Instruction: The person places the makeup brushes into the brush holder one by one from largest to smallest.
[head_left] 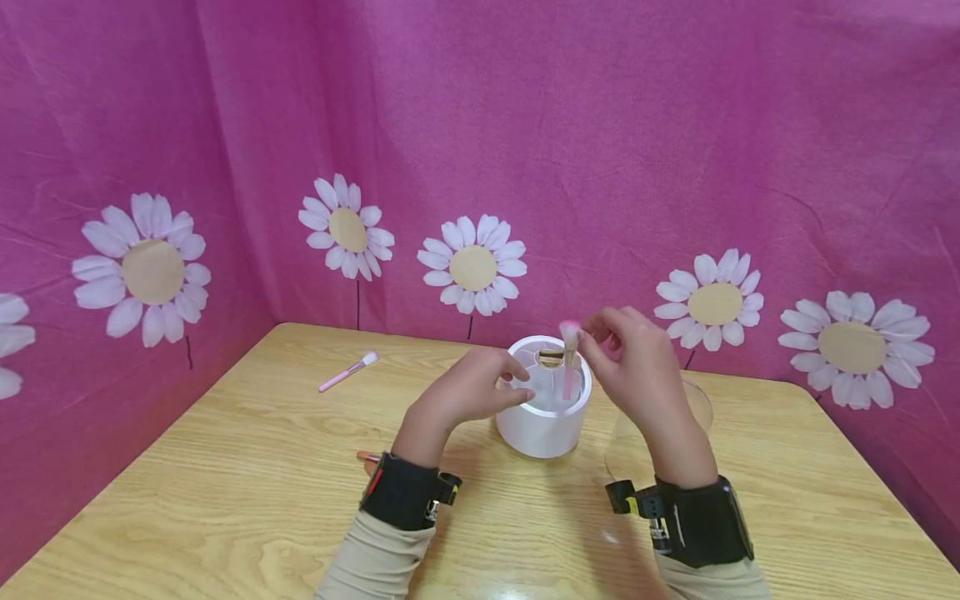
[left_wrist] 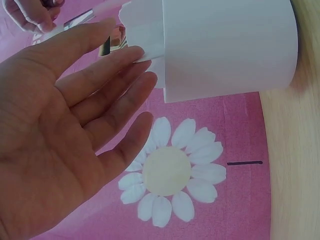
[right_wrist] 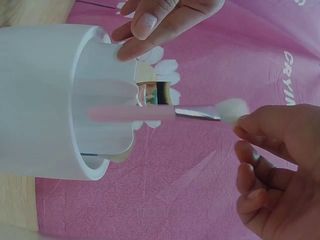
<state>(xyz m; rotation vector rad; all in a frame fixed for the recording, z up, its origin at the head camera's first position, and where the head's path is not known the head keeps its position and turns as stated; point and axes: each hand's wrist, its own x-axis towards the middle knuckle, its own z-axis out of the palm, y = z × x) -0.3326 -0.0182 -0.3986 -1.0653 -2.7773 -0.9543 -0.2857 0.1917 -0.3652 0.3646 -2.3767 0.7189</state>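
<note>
A white round brush holder [head_left: 542,435] with a translucent scalloped insert [right_wrist: 107,80] stands on the table between my hands. My right hand [head_left: 633,358] pinches a pink-handled makeup brush [right_wrist: 150,113] at its pale bristle tip. That brush is upright, bristles up, its handle reaching down into the holder. My left hand [head_left: 472,383] is at the holder's left side, fingers extended and fingertips at the insert's rim. A gold-and-black brush end [right_wrist: 157,93] shows inside the holder; the rest of it is hidden.
Another pink makeup brush [head_left: 348,372] with white bristles lies on the table [head_left: 262,467] at the back left. An orange-brown item [head_left: 367,457] is partly hidden behind my left wrist. A clear round cover [head_left: 697,404] stands right of the holder, partly behind my right arm. A pink flowered cloth [head_left: 570,167] hangs behind.
</note>
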